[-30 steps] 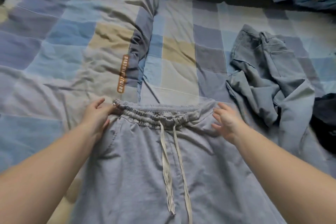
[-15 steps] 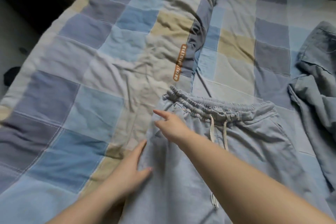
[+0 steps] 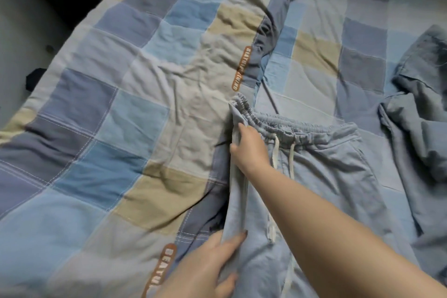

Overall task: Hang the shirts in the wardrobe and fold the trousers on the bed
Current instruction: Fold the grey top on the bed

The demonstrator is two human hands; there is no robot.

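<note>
**A:** Starting at the left edge of the bed (image 3: 29, 109), the checked quilt (image 3: 135, 94) runs up towards the far corner, nothing of the task on it. Come right and there's the left hand (image 3: 205, 271), low down, thumb on top and fingers beneath, pinching the trousers' left side seam.

**B:** And the right hand (image 3: 251, 150)?

**A:** Crossed over to that same edge, higher up, just under the elastic waistband (image 3: 290, 128). Fingers curled over the edge, holding the fold of cloth.

**B:** So both hands sit on one line.

**A:** Exactly, and that's the hinge. The grey-blue trousers (image 3: 326, 176) lie flat, long axis running from the waistband back towards the near edge, the whole body spread to the right of the fingers. I'd judge the left side gets carried rightwards over the drawstring (image 3: 275, 155).

**B:** Further right?

**A:** A crumpled denim garment (image 3: 420, 128) near the right edge, apart from either hand.
</note>
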